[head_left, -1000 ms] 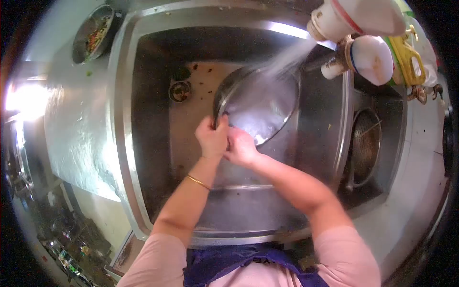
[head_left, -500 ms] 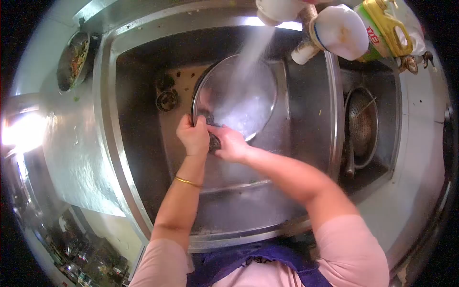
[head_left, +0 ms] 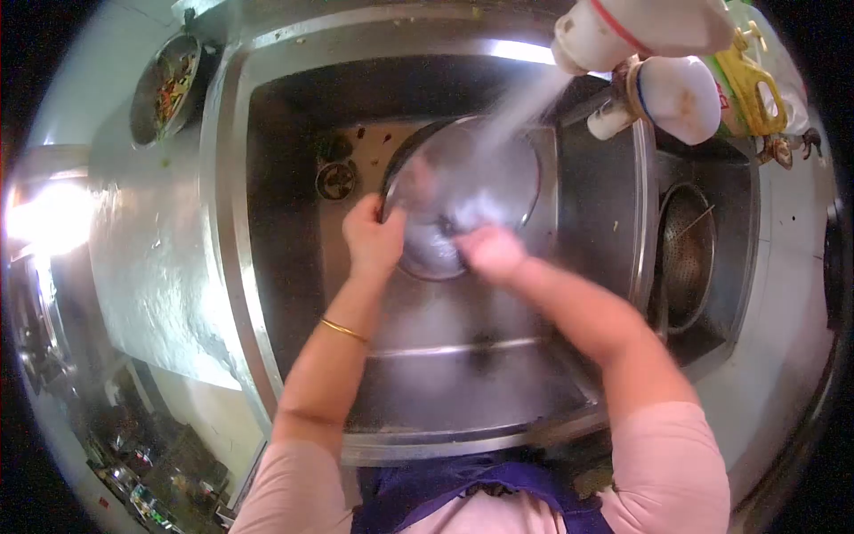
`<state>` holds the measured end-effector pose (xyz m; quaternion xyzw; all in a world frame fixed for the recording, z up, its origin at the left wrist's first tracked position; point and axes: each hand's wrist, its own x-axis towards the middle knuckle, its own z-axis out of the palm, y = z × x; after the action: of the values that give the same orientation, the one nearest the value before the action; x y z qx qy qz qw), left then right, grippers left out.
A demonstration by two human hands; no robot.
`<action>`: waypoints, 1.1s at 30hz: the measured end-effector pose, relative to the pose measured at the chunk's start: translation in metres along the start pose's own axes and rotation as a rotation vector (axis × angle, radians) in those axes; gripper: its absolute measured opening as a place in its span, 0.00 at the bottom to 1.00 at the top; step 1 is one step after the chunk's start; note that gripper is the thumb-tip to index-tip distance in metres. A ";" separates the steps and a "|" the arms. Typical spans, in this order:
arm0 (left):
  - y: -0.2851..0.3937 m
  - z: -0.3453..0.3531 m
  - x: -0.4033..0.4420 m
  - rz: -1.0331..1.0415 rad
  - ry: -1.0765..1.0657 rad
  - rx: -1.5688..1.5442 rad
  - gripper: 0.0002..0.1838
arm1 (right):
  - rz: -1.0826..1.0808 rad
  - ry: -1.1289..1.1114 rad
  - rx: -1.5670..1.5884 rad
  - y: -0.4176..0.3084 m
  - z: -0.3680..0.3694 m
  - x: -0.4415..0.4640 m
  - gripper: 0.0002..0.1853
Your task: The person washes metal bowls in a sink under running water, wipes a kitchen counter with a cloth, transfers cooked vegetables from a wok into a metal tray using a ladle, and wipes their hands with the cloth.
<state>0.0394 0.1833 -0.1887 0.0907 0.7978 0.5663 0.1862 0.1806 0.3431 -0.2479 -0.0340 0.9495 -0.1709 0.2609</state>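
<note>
A round, shiny metal pan (head_left: 511, 169) sits tilted in the sink under running water. My left hand (head_left: 374, 236) is closed on its left rim, thumb on the near side. Over the pan's lower part is my right hand (head_left: 494, 254), smeared by motion, with its fingers closed around a dark scouring pad (head_left: 450, 229) that is mostly hidden. Water pours from the white faucet (head_left: 592, 40) at top right and splashes just beyond my right hand.
The sink (head_left: 587, 205) has a drain strainer (head_left: 336, 181) and food scraps at left. A colander (head_left: 687, 258) lies in the right basin. On the left counter stands a bowl of food scraps (head_left: 169, 93). A yellow-green detergent jug (head_left: 747, 84) is at the back right.
My right hand has moved right, away from my left hand, and over the pan's surface. My left hand stays on the rim. The whole view has shifted slightly.
</note>
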 end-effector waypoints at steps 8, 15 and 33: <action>-0.027 0.022 -0.027 0.071 0.044 0.118 0.12 | 0.090 0.243 0.191 -0.034 -0.045 0.006 0.28; -0.023 0.002 -0.026 -0.099 0.067 -0.090 0.06 | 0.111 -0.232 -0.130 0.000 -0.025 0.001 0.15; 0.009 0.005 -0.026 0.095 0.133 -0.034 0.13 | -0.042 0.532 -0.136 0.008 0.036 -0.022 0.17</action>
<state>0.0646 0.1816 -0.1772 0.0873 0.7935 0.5927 0.1071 0.2180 0.3433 -0.2686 -0.0251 0.9930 -0.1153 -0.0040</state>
